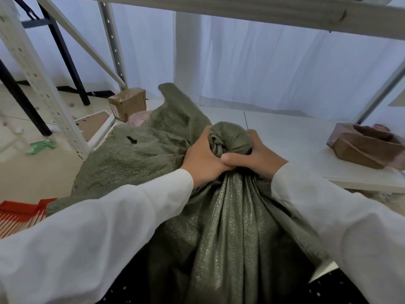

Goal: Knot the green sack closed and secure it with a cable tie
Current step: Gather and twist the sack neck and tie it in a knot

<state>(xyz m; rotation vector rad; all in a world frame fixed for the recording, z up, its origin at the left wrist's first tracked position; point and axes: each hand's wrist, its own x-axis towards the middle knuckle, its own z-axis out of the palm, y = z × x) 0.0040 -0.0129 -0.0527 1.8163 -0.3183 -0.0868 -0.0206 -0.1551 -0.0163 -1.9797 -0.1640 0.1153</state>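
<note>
The green sack [230, 227] stands in front of me, its woven cloth gathered into tight pleats at the neck. Above the neck sits a rounded knot [230, 137] of the same cloth. My left hand [203, 156] grips the neck just under the knot from the left. My right hand [254, 159] wraps it from the right, thumb lying across toward the left hand. Both hands touch each other. A loose flap of green sack cloth [173, 110] sticks up behind the knot. No cable tie shows.
A second heap of green sacking [131, 159] lies to the left. A white shelf board [306, 137] holds a brown crumpled box [363, 145] at right. A taped cardboard box [128, 103], white rack uprights [37, 80], a red rake-like tool [22, 211] and green scrap [40, 147] sit on the floor.
</note>
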